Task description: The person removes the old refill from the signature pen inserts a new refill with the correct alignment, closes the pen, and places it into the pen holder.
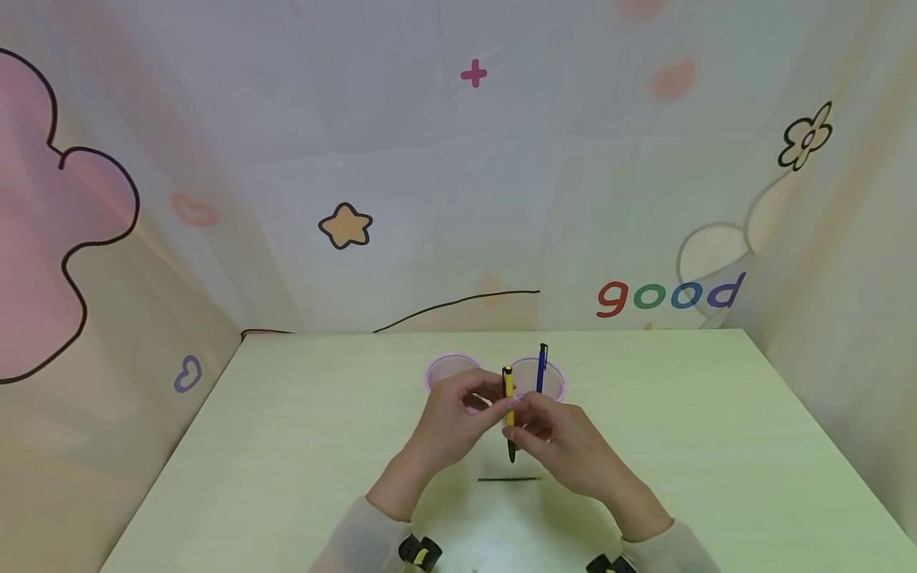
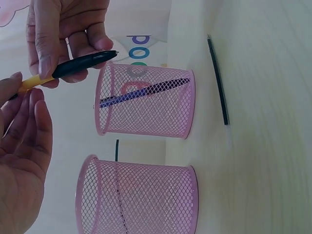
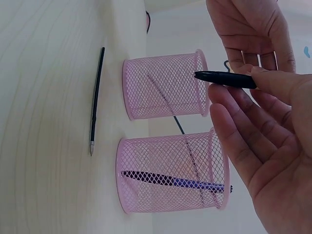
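Observation:
A yellow and black ballpoint pen (image 1: 510, 410) stands nearly upright between both hands, its black tip pointing down. My left hand (image 1: 446, 418) pinches the yellow barrel between thumb and fingers. Around the lower barrel, at the black grip section (image 2: 80, 64), my right hand (image 1: 566, 446) holds on with thumb and fingers. Beneath the hands a thin black pen refill (image 1: 509, 479) lies crosswise on the table; its metal tip shows in the right wrist view, where the pen's upper part is hidden by the hand.
Beyond the hands stand two pink mesh pen cups: the left cup (image 1: 447, 366) is partly covered by my left hand, and the right cup (image 1: 555, 386) holds a blue pen (image 1: 540, 370). The table (image 1: 286, 446) reaches back to a printed curtain (image 1: 401, 159).

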A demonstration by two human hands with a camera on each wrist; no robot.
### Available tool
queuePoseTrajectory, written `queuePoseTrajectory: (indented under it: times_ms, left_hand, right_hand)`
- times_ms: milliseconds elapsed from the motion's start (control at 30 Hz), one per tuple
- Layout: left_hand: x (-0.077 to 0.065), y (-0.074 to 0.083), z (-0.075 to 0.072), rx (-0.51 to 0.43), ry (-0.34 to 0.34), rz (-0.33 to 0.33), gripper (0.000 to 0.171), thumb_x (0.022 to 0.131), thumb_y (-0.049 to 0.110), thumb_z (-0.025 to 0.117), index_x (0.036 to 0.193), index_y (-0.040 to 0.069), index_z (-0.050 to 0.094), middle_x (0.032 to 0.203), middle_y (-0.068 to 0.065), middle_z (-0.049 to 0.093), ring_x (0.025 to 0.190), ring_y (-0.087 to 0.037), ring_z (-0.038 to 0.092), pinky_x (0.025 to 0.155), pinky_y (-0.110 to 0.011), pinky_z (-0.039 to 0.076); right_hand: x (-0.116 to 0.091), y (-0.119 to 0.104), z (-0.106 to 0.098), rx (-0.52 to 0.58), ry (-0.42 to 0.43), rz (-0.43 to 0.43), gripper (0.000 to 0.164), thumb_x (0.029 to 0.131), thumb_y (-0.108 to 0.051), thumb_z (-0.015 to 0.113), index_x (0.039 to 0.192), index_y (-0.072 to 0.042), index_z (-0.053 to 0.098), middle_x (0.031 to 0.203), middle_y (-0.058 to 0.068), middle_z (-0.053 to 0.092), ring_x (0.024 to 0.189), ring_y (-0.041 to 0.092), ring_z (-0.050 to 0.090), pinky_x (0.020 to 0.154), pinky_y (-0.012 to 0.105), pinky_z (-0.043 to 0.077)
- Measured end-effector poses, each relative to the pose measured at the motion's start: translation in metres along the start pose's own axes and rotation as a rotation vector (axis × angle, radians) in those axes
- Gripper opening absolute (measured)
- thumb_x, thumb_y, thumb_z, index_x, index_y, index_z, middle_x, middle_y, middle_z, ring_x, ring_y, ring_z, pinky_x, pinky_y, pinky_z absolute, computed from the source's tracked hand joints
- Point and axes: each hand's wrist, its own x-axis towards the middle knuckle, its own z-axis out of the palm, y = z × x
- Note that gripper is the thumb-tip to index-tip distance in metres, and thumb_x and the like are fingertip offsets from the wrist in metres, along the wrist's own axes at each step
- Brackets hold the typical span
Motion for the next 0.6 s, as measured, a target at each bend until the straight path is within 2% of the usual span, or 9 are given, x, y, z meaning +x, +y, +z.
queuePoseTrajectory:
  times_ms: [167,300,433,600]
  left_hand:
    - [-0.003,-0.003,0.000,-0.010,0.002,-0.023,0.022,0.094,0.024,0.079,0.112,0.014,0.074,0.101,0.001,0.073,0.094,-0.011,0.068,0.084,-0.026,0.060]
    - [-0.007,-0.008,0.001,-0.054,0.005,-0.062,0.029,0.096,0.024,0.077,0.123,0.016,0.070,0.120,-0.005,0.069,0.112,-0.019,0.067,0.096,-0.028,0.058]
    - [-0.011,-0.013,0.006,-0.097,0.020,-0.077,0.044,0.097,0.021,0.076,0.137,0.011,0.062,0.139,-0.011,0.061,0.130,-0.029,0.061,0.109,-0.036,0.052]
    - [-0.013,-0.017,0.013,-0.090,0.018,-0.121,0.061,0.097,0.018,0.075,0.151,0.010,0.049,0.154,-0.008,0.052,0.145,-0.029,0.050,0.117,-0.038,0.043]
  right_hand:
    - [-0.001,0.002,0.000,-0.007,0.014,-0.005,0.011,0.100,-0.018,0.071,0.109,-0.020,0.067,0.096,-0.004,0.075,0.082,0.015,0.072,0.076,0.026,0.059]
    - [-0.002,0.004,-0.003,-0.016,0.042,-0.004,0.011,0.099,-0.020,0.073,0.108,-0.019,0.068,0.094,-0.009,0.073,0.081,0.014,0.072,0.075,0.025,0.059]
    - [-0.004,0.005,-0.008,-0.019,0.058,0.007,0.015,0.098,-0.019,0.074,0.110,-0.019,0.066,0.097,-0.007,0.074,0.082,0.008,0.070,0.074,0.025,0.059]
    - [-0.006,0.007,-0.018,-0.027,0.095,0.040,0.018,0.095,-0.015,0.076,0.111,-0.015,0.066,0.097,-0.006,0.074,0.082,0.008,0.070,0.074,0.026,0.058]
